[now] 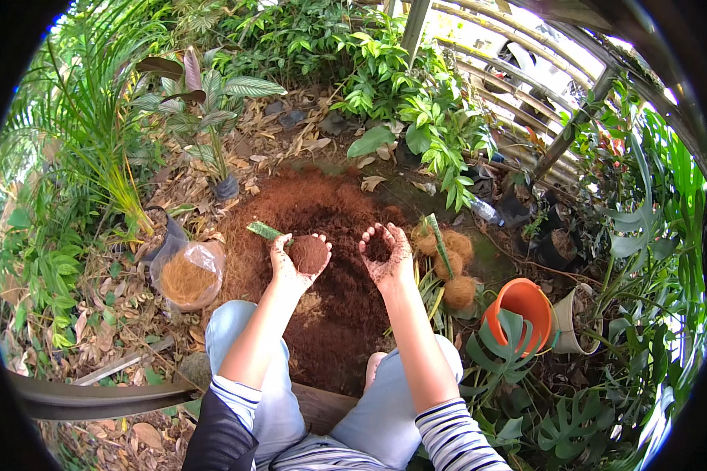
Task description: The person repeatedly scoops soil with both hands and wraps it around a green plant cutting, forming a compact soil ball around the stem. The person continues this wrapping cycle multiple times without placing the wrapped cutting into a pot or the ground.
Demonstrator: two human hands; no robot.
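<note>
My left hand (285,269) cups a rounded brown ball of soil or coir (308,255), palm up. Just beyond that thumb, a mottled green leaf piece (263,229) lies on the ground. Loose dark soil (379,248) rests in the curled palm of my right hand (396,262), whose fingers are dirty. Both hands are apart, above a heap of dark brown soil (342,318) with reddish fibre (318,197) at its far side. Right of my right hand sit several fibre-wrapped balls (459,292); a long mottled leaf piece (440,247) stands up among them.
A clear plastic bag of coconut fibre (190,275) stands at left, by a black-bagged plant (164,235). At right are an orange bucket (509,300) and a pale pot (567,324). A plastic bottle (486,212) lies farther back, near a bamboo fence (506,88).
</note>
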